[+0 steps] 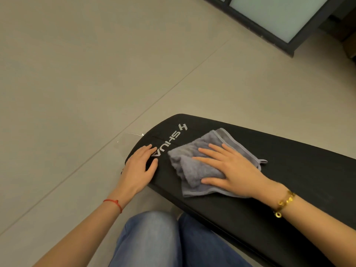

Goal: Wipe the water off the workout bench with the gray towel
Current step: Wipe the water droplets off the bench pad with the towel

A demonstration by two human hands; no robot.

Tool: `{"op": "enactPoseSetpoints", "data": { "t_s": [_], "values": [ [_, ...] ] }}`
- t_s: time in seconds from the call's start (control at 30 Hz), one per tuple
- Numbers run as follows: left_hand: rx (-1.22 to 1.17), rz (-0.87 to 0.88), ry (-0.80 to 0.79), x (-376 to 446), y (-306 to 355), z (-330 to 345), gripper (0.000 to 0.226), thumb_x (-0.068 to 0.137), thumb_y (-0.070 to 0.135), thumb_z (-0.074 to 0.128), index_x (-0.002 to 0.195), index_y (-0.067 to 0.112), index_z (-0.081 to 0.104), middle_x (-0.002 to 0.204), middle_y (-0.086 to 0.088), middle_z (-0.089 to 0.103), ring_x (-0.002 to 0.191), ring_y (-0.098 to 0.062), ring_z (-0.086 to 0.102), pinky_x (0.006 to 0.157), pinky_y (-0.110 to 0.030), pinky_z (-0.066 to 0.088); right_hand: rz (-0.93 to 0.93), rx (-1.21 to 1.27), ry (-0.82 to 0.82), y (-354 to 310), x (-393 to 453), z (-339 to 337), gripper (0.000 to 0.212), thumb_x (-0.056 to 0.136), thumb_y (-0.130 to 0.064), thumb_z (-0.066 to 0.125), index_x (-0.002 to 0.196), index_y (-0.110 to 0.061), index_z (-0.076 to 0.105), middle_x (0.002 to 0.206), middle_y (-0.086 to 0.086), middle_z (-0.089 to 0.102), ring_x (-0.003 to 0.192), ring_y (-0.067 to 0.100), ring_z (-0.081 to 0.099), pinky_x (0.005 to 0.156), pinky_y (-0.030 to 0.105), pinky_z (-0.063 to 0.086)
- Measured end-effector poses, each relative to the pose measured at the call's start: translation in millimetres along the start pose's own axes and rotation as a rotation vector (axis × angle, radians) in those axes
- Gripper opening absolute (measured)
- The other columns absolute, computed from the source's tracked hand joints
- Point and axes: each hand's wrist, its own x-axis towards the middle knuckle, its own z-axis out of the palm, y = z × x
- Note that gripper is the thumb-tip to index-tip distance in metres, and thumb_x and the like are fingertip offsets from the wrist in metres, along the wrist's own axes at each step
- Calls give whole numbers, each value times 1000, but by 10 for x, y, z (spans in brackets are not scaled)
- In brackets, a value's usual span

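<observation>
- The black workout bench (269, 189) runs from the lower right toward the middle of the floor, its rounded end printed with pale letters reading SHUA.
- The gray towel (194, 166) lies crumpled on the bench pad, just beside the lettering, with a small loop sticking out at its right edge.
- The right hand (229, 168) lies flat on top of the towel, fingers straight and spread, pressing it against the pad; nothing is curled round the cloth.
- The left hand (139, 166) rests on the rounded end of the bench, fingers loosely extended across the edge, near the towel but not touching it, holding nothing.
- A red string (113, 204) circles the left wrist; a gold bracelet (285, 203) sits on the right wrist.
- Knees in blue jeans (163, 239) show below the bench.
- The floor (77, 74) is beige tile, with a dark-framed frosted panel (279, 18) at the upper right.
</observation>
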Motion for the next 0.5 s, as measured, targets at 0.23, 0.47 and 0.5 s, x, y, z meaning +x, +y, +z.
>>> {"op": "enactPoseSetpoints", "data": {
  "t_s": [0.23, 0.47, 0.5],
  "values": [
    [39, -25, -14, -47, -163, -84, 70, 87, 62, 22, 143, 26, 44, 152, 5, 40, 143, -13, 30, 118, -30, 22, 379, -96, -22, 457, 1139, 68, 72, 91, -71, 33, 151, -33, 29, 161, -1, 24, 150, 27, 16, 123, 48, 8],
    [37, -4, 24, -183, -260, -82, 64, 92, 56, 24, 142, 23, 46, 151, 3, 41, 142, -13, 32, 116, -23, 18, -72, -33, -13, -283, 531, 125, 74, 87, -78, 24, 150, -41, 28, 160, -14, 22, 150, 13, 12, 124, 41, 6],
    [33, -7, 29, -200, -268, -86, 64, 92, 56, 24, 142, 24, 46, 151, 4, 41, 142, -12, 32, 116, -22, 17, -92, -24, -19, -259, 417, 104, 72, 87, -78, 25, 150, -43, 26, 160, -16, 20, 150, 10, 10, 124, 39, 6]
  ]
}}
